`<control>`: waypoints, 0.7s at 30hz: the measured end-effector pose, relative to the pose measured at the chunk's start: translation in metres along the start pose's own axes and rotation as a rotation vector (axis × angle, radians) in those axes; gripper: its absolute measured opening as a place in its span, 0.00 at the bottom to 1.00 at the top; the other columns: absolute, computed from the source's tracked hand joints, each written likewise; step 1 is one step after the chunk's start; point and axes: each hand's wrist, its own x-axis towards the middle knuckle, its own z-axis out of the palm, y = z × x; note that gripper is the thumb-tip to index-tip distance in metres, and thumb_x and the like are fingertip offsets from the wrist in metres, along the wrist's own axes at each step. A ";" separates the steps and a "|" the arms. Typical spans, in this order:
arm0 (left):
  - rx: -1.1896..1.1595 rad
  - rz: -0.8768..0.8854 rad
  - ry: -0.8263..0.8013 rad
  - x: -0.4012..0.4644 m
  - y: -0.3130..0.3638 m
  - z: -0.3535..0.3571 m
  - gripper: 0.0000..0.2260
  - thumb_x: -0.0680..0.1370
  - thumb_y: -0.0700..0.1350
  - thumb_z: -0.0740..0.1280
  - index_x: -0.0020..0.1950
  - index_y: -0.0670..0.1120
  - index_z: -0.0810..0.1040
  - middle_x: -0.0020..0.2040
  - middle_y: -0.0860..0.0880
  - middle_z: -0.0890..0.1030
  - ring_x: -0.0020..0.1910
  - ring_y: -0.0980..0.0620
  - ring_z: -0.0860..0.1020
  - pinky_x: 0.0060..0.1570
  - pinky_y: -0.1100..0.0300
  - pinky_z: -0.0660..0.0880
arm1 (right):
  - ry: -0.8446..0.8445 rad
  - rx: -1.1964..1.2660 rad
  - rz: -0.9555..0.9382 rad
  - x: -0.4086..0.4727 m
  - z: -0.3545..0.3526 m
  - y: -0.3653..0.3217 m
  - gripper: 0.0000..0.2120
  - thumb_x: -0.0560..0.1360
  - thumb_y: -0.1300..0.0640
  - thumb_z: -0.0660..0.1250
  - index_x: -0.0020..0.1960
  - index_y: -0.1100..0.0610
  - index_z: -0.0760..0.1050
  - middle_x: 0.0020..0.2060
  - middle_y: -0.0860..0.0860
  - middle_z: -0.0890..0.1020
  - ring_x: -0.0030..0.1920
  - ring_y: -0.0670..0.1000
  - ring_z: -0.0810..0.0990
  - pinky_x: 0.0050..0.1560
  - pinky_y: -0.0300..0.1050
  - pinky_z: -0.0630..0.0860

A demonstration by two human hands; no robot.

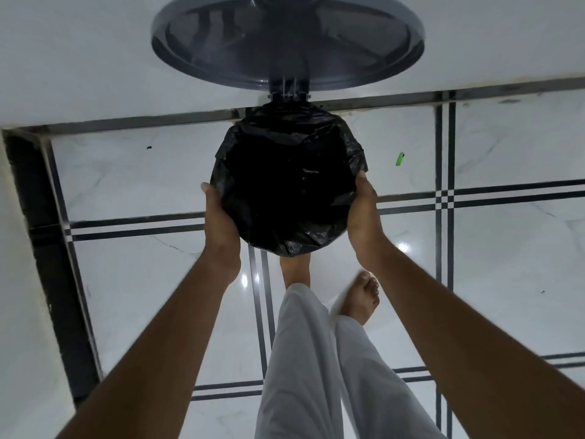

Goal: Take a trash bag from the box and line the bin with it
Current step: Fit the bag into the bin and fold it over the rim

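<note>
The bin (286, 185) stands on the floor right against the far wall, seen from straight above, so only its round mouth shows. A black trash bag (316, 131) lines it: the crinkled, glossy plastic is folded out over the rim all the way round, with a loose pucker hanging at the near edge. Inside, the bag is a dark hollow. The grey round lid (286, 42) is swung fully open on its hinge, standing back against the wall.

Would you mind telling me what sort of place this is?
Probably a room in a home: glossy marble-look floor tiles with dark border strips, a lidded pedal bin against a white wall, and bare feet.
</note>
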 end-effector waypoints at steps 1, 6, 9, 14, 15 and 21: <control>-0.056 -0.054 -0.010 0.008 0.001 -0.006 0.36 0.87 0.69 0.42 0.84 0.52 0.69 0.82 0.51 0.72 0.82 0.50 0.68 0.83 0.49 0.60 | -0.011 0.031 0.010 0.010 -0.001 0.001 0.39 0.80 0.27 0.57 0.83 0.48 0.70 0.75 0.49 0.80 0.72 0.54 0.79 0.74 0.55 0.76; -0.133 -0.199 0.006 0.033 0.001 -0.029 0.41 0.84 0.73 0.44 0.85 0.46 0.68 0.81 0.47 0.74 0.83 0.46 0.68 0.85 0.39 0.57 | -0.048 0.020 0.074 0.013 -0.006 -0.014 0.33 0.88 0.31 0.45 0.82 0.46 0.73 0.71 0.44 0.79 0.66 0.48 0.79 0.63 0.47 0.71; -0.077 -0.220 0.129 0.019 0.002 -0.022 0.38 0.86 0.70 0.45 0.86 0.46 0.65 0.82 0.47 0.73 0.81 0.47 0.70 0.83 0.37 0.58 | 0.108 0.036 0.171 -0.002 -0.007 -0.012 0.38 0.85 0.28 0.50 0.87 0.48 0.63 0.83 0.49 0.71 0.79 0.54 0.72 0.66 0.49 0.64; -0.199 -0.364 0.097 -0.010 -0.016 -0.016 0.37 0.85 0.68 0.53 0.86 0.44 0.63 0.81 0.42 0.72 0.81 0.42 0.70 0.82 0.34 0.58 | 0.146 0.110 0.256 -0.040 -0.004 0.000 0.32 0.89 0.35 0.50 0.88 0.50 0.62 0.85 0.51 0.68 0.84 0.56 0.67 0.81 0.54 0.61; -0.251 -0.387 0.052 -0.013 -0.022 -0.015 0.38 0.85 0.69 0.53 0.86 0.43 0.64 0.80 0.41 0.73 0.81 0.42 0.70 0.83 0.33 0.57 | 0.120 0.139 0.273 -0.046 -0.001 0.003 0.32 0.89 0.34 0.49 0.88 0.49 0.62 0.85 0.51 0.68 0.85 0.56 0.66 0.83 0.55 0.60; -0.521 -0.409 -0.040 -0.011 -0.043 -0.010 0.41 0.84 0.71 0.50 0.84 0.42 0.67 0.82 0.41 0.73 0.83 0.42 0.68 0.85 0.38 0.54 | -0.011 0.285 0.316 -0.035 0.006 0.015 0.36 0.86 0.28 0.44 0.87 0.44 0.65 0.86 0.49 0.67 0.87 0.56 0.63 0.86 0.64 0.52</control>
